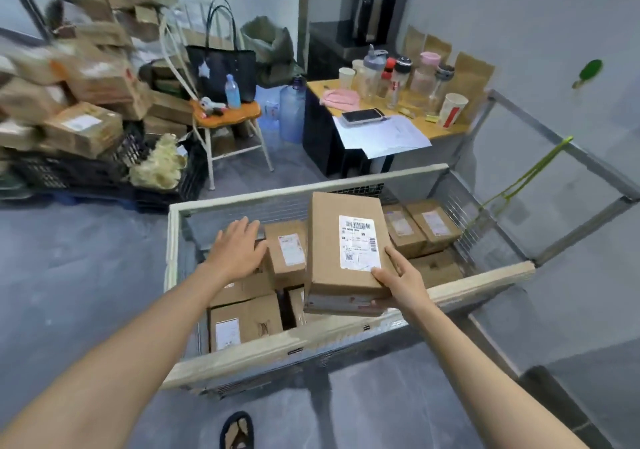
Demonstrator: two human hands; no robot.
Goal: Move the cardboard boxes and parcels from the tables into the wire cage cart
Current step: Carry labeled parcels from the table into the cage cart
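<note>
Grey concrete floor, pale walls, and clutter all round the back of the room: a chair (pixel 225 112) with a black tote bag (pixel 221 70) on it, and a small yellow-topped table (pixel 320 88) crowded with bottles, cups, a phone and papers. Centre stage is the wire cage cart (pixel 311 185), open at the top.

Over it comes a labelled box (pixel 346 247), shipping label facing up. The right hand (pixel 398 280) grips its near right corner, thumb on top and fingers curled underneath. The box hangs above the load with its near end close to the cart's front rim, not yet set down. The left hand (pixel 237 247) is flat, fingers spread and holding nothing, over the packed boxes (pixel 242 324) on the cart's left side. Whether it touches them, I cannot tell.

Progress looks like an early-to-middle stage. A layer of cartons covers most of the cage floor, with plenty of height to spare. Off to the left, a big heap of boxes (pixel 83 126) sits piled on black crates (pixel 69 171), so by my reckoning there is a good deal left to shift.
</note>
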